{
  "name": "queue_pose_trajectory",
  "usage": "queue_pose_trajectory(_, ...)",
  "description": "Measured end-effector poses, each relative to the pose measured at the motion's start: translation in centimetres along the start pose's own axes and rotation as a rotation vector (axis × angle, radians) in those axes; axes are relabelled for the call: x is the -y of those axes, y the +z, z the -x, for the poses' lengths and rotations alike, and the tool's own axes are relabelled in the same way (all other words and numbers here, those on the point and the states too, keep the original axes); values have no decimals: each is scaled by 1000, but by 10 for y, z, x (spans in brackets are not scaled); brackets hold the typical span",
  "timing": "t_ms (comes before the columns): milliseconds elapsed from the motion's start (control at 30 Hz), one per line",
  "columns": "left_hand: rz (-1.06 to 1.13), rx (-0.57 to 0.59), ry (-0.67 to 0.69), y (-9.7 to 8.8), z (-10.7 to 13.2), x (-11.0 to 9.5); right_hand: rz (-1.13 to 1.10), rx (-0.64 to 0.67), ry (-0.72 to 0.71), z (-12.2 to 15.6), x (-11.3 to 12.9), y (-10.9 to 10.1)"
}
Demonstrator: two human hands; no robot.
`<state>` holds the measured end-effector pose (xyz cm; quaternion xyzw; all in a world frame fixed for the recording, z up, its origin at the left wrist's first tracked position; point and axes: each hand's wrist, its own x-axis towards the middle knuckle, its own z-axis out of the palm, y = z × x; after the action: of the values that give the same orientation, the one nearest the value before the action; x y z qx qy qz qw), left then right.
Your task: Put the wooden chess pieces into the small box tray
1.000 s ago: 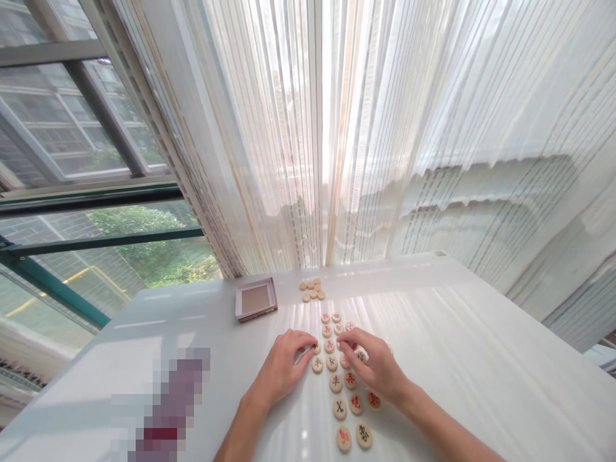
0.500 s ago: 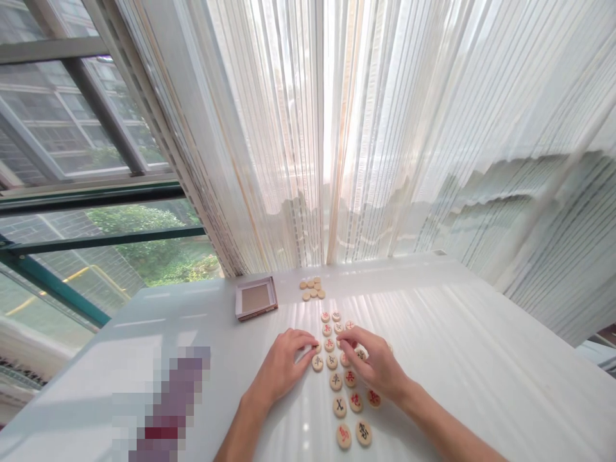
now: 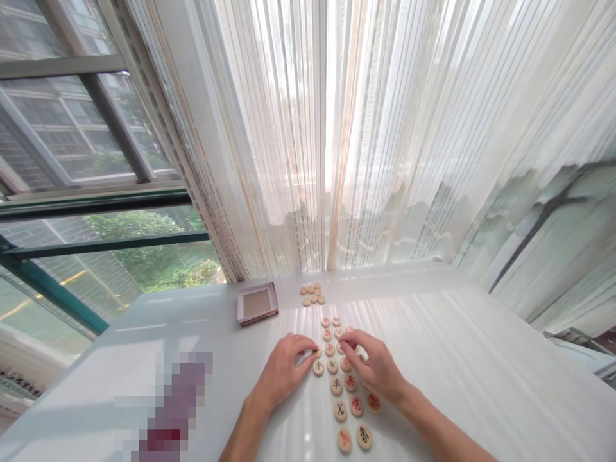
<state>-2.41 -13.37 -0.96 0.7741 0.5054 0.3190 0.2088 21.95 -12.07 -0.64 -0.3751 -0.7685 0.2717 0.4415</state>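
Observation:
Round wooden Chinese chess pieces with red or black characters lie in uneven rows on the white table. My left hand (image 3: 287, 367) is at the left side of the rows, thumb and fingers closed around the edge of one Chinese chess piece (image 3: 316, 352). Just below it lies a black-marked piece (image 3: 318, 367). On the right, my right hand (image 3: 378, 364) reaches over the rows, its fingertips pinched at another Chinese chess piece (image 3: 341, 348), mostly covered. That hand partly hides some pieces. A red-marked piece (image 3: 329, 349) sits between the two hands.
An open shallow box (image 3: 257, 304) stands at the back left of the table (image 3: 462, 366). Beside it is a small cluster of blank-looking pieces (image 3: 314, 290). A pixelated purple patch (image 3: 178, 404) covers the left front. Sheer curtains (image 3: 308, 160) hang behind the table.
The view has shifted slightly, so the table sits a little lower in the picture. Both hands stay at nearly the same spots among the pieces.

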Motion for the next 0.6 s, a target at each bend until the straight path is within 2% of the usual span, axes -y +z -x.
queue_pose_trajectory(200,52,-23,-10,0,3,7,2,-47,113,-13,9,-6)
queue_pose_trajectory(367,41,-37,-8,1,3,11,25,27,111,-42,16,-12)
queue_pose_trajectory(467,29,-65,-18,1,2,12,84,88,92,-71,4,-14)
queue_pose_trajectory(600,13,-106,-35,1,2,12,216,198,136,-111,-31,-11)
